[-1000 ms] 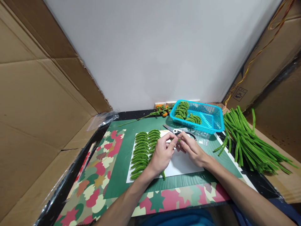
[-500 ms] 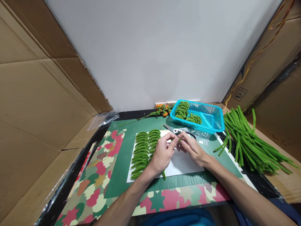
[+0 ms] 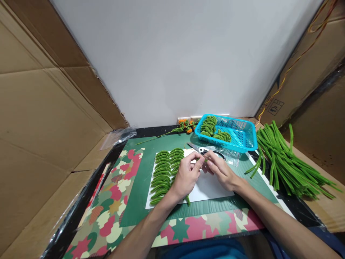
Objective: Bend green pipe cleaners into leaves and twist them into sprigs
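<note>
My left hand [image 3: 188, 173] and my right hand [image 3: 219, 169] meet above a white sheet [image 3: 212, 189], fingertips pinched together. Between them shows a bit of green pipe cleaner [image 3: 205, 160]; most of it is hidden by the fingers. Left of my left hand, curved green pipe-cleaner pieces [image 3: 161, 174] lie on the sheet in two columns, the second partly covered by that hand. Just beyond my fingers lie scissors [image 3: 201, 149], blades pointing left, with one black handle loop partly behind my right hand.
A blue plastic basket [image 3: 244, 148] at the back holds more green pieces [image 3: 208, 126]. A bundle of long green pipe cleaners [image 3: 288, 169] lies at the right. An orange-flowered stem [image 3: 167, 133] rests at the back, and a clear plastic bag [image 3: 232, 157] lies below the basket. Cardboard walls [image 3: 40, 118] flank the table.
</note>
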Demonstrator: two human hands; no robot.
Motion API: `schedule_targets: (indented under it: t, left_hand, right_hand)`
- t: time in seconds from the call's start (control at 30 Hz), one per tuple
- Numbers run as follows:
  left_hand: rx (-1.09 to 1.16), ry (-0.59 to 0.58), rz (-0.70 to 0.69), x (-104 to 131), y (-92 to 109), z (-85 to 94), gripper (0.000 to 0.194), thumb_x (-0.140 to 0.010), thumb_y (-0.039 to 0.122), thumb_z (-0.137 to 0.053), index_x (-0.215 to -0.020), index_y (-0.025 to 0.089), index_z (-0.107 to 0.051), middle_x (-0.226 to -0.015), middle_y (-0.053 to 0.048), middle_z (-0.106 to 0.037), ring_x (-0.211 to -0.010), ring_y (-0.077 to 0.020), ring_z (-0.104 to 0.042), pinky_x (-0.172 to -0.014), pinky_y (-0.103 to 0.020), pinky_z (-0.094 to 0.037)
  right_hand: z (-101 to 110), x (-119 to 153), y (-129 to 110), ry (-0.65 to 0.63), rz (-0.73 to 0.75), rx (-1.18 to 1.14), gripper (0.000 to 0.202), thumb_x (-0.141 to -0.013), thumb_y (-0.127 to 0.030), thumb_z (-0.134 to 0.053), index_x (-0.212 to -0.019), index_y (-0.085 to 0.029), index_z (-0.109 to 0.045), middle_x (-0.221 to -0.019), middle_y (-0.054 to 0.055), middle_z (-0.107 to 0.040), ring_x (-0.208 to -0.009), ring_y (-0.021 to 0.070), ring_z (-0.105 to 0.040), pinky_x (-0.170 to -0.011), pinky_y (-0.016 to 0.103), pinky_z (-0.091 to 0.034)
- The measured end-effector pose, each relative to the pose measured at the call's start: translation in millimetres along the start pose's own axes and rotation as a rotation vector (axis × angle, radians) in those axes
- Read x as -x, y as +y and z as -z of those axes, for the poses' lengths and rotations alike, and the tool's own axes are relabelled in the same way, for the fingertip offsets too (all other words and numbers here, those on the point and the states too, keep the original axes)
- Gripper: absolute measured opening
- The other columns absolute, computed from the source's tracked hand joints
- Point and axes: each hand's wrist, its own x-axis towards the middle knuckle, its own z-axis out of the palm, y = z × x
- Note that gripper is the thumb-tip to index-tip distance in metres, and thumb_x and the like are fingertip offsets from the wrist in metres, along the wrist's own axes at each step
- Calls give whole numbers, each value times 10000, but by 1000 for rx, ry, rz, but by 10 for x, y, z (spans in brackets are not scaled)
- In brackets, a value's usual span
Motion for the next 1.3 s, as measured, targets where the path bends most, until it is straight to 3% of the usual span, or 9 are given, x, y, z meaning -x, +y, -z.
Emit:
schedule_targets:
  t: [1.3]
  left_hand:
    - [-18,-8,12,10,-13,4,399,-973,550,-665,-913,163,-589,-718,23,-597,-459,-49,-390,-423,-193,-248]
  right_hand:
    - [18,-1,-3,-35,-2,11,334,-1123,-524,-330,-1037,-237,-478,-795,-4,-580,-674,165,-491,-631,293,-364]
